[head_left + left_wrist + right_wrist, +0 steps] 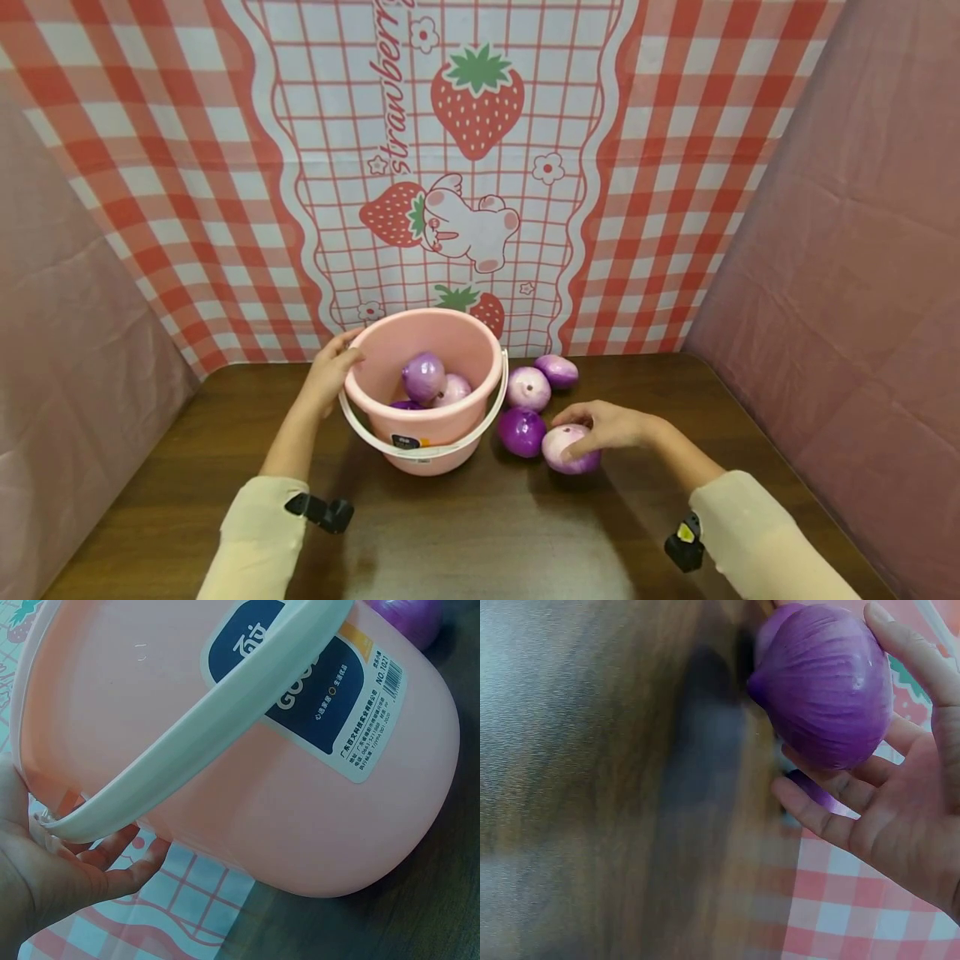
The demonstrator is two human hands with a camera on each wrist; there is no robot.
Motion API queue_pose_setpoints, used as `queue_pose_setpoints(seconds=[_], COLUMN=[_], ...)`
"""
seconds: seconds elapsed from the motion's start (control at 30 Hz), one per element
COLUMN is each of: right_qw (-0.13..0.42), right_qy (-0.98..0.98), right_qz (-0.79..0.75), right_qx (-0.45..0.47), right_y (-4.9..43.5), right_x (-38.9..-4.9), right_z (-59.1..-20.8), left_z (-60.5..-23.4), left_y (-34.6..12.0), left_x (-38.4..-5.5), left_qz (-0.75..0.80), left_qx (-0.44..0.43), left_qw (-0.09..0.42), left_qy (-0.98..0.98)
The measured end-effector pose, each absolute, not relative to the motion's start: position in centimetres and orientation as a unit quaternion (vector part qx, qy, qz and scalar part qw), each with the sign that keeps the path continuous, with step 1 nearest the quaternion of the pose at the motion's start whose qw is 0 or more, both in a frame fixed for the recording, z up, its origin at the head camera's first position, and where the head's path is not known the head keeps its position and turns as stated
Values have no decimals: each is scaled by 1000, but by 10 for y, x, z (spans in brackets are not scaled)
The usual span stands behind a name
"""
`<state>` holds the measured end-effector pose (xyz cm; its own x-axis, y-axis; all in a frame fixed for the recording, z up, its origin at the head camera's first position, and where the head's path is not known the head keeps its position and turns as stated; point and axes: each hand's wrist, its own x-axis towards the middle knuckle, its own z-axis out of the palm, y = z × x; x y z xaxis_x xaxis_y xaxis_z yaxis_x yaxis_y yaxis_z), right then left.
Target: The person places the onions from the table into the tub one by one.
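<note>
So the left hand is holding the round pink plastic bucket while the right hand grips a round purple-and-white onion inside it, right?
No: in the head view, the round purple-and-white onion is outside the round pink plastic bucket. The left hand does hold the bucket, the right hand the onion.

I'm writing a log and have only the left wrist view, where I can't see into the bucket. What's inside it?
Observer: The head view shows three onions in the bucket.
Operator: Anything standing loose to its right?
Observer: Yes, three more rest on the table there: a dark onion, a pale onion and a rear onion.
Operator: And what about the hand I can't see?
Observer: The right hand grips another, a two-toned onion, right of the dark one.
</note>
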<state>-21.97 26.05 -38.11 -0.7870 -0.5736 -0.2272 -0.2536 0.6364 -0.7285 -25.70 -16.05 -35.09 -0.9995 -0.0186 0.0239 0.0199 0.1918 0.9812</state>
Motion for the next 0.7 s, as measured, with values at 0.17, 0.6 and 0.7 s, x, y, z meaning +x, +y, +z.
queue_pose_setpoints(seconds=[0.17,0.6,0.7], right_qw=[201,108,85], right_qy=[879,897,900], right_qz=[-360,-368,-370], right_qx=[-239,-221,-213], right_y=[263,260,259], right_x=[-223,-227,-228], right_z=[-373,-356,-353], left_z=[-351,-353,-354], left_y=[-161,-160,-160], left_x=[-257,-260,-260], left_qz=[-635,-641,-642], left_qx=[0,0,1], left_qw=[18,22,21], left_qy=[-772,-767,-766])
